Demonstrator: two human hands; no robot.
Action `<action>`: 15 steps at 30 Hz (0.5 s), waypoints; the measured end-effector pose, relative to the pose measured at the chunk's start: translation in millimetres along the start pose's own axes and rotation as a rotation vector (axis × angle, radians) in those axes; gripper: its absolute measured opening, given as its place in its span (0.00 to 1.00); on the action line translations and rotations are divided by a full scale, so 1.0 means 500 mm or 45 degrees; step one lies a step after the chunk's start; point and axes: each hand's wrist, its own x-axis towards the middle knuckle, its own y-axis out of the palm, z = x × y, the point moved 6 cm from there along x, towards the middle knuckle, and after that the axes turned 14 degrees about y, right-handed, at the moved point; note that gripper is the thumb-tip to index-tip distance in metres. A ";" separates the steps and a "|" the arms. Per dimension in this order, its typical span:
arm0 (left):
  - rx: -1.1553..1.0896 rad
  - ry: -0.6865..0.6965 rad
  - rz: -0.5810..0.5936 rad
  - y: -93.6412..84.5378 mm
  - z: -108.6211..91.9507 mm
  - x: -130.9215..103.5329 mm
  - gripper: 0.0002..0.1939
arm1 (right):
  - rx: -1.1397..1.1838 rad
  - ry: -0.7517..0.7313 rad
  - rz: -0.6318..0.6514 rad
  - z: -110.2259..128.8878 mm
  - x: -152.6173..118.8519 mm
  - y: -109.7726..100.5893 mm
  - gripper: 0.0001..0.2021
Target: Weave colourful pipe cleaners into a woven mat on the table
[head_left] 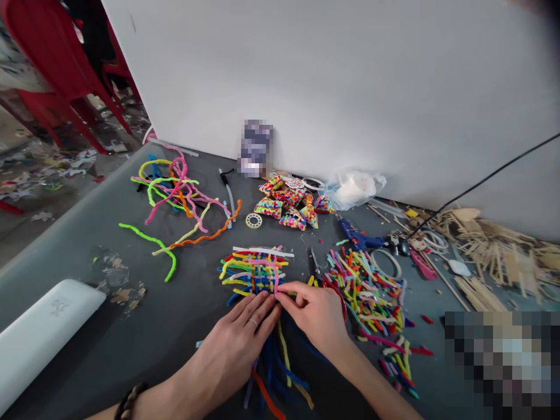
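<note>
In the middle of the table lies a woven piece of colourful pipe cleaners (256, 271), its strands crossing each other, with a white stick (263, 252) along its far edge. My left hand (251, 321), wearing a ring, lies flat over the near edge of the weave with fingers stretched out. Thumb and index finger of my right hand (312, 309) pinch a pink pipe cleaner (276, 274) at the weave's right side. Longer blue, orange and yellow pipe cleaners (282, 373) stick out below my hands. My fingers hide the weave's near edge.
Long pipe cleaners (175, 186) lie loose at far left. Small woven pouches (291, 201) sit behind the weave, beside a tape roll (254, 220). Right of my hands are cut pipe cleaner pieces (371, 286), a blue glue gun (359, 236) and wooden sticks (494, 251). A white device (48, 338) stands left.
</note>
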 end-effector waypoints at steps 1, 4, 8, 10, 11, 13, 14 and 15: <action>-0.004 0.002 -0.005 -0.001 0.000 0.000 0.32 | -0.003 0.010 0.001 0.001 0.002 0.000 0.06; -0.016 -0.001 -0.022 -0.002 0.001 0.001 0.31 | -0.012 0.044 0.011 0.004 0.008 -0.001 0.06; -0.009 0.006 -0.031 -0.001 0.002 0.001 0.32 | -0.002 0.110 0.049 0.000 0.012 0.002 0.07; -0.006 0.012 -0.041 -0.001 0.002 0.000 0.32 | 0.005 0.138 0.051 -0.002 0.014 0.003 0.07; -0.005 0.012 -0.044 -0.001 0.002 -0.001 0.32 | 0.011 0.150 0.051 -0.002 0.014 0.002 0.07; -0.002 0.008 -0.044 -0.002 0.002 -0.001 0.32 | 0.024 0.169 0.057 -0.001 0.017 0.000 0.06; 0.000 0.006 -0.042 -0.002 0.003 -0.002 0.32 | 0.029 0.178 0.063 0.002 0.018 -0.001 0.05; 0.002 0.006 -0.040 -0.002 0.003 -0.001 0.32 | 0.030 0.188 0.070 0.004 0.020 -0.002 0.05</action>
